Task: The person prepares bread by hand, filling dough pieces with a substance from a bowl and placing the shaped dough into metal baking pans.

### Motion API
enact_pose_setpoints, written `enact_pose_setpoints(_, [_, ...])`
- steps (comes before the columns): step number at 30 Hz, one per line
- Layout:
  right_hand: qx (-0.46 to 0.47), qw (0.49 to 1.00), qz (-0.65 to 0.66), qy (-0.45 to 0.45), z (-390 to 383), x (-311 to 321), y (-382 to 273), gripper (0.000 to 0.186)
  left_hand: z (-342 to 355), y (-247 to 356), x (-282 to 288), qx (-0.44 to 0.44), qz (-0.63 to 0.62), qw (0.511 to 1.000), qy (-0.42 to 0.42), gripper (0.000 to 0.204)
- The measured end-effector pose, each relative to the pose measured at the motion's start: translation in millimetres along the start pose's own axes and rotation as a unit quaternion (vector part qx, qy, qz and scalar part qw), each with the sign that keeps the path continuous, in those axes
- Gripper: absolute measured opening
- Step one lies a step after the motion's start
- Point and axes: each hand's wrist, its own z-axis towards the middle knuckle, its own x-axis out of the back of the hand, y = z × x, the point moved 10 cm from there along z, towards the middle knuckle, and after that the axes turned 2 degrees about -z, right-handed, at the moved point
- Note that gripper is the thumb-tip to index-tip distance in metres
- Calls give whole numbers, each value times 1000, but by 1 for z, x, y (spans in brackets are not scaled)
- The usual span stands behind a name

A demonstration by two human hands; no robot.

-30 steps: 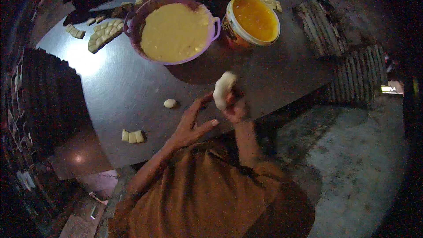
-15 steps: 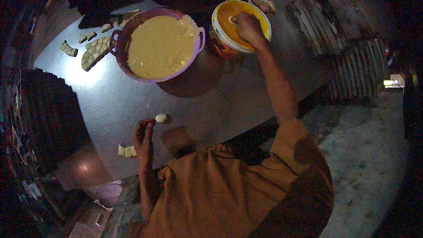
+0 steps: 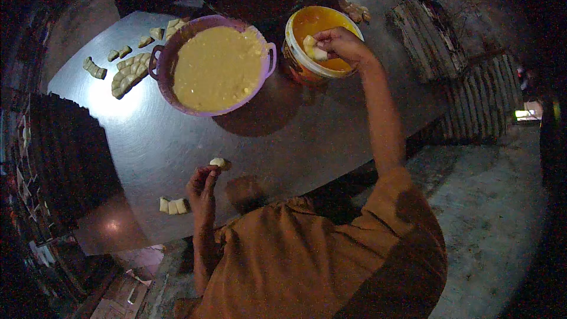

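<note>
dough (image 3: 314,48) now nearer bucket rim (image 3: 296,55)

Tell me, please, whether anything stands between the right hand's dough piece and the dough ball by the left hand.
Perhaps the bucket's rim: the right hand holds the dough piece at its mouth, height unclear. Beyond, nothing visible blocks the dough ball; the purple basin lies left of that path.

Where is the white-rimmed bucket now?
Head view, upper right of centre: the white-rimmed bucket stands right of the purple basin, with the right hand at its opening.
</note>
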Motion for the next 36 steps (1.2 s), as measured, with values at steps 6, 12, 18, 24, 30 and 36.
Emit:
enact_pose_setpoints(6, [145, 910, 353, -164, -54, -49, -47, 38, 4, 9, -24, 43, -70, 995, -49, 15])
enact_pose_setpoints(12, [116, 953, 268, -86, -102, -73, -59, 37, -2, 37, -96, 82, -154, 967, -184, 20])
enact_pose_setpoints(18, [91, 976, 196, -30, -89, -43, -59, 35, -10, 32, -100, 100, -184, 952, -223, 29])
enact_pose_setpoints(24, [141, 888, 369, -237, -168, -213, -97, 58, -23, 57, -100, 212, -378, 883, -182, 36])
enact_pose_setpoints(30, [73, 889, 352, -284, -200, -268, -96, 73, -56, 59, -52, 192, -381, 889, -166, 34])
enact_pose_setpoints(36, [57, 856, 472, -203, -200, -291, -77, 58, -61, 55, -36, 169, -500, 837, -147, 29])
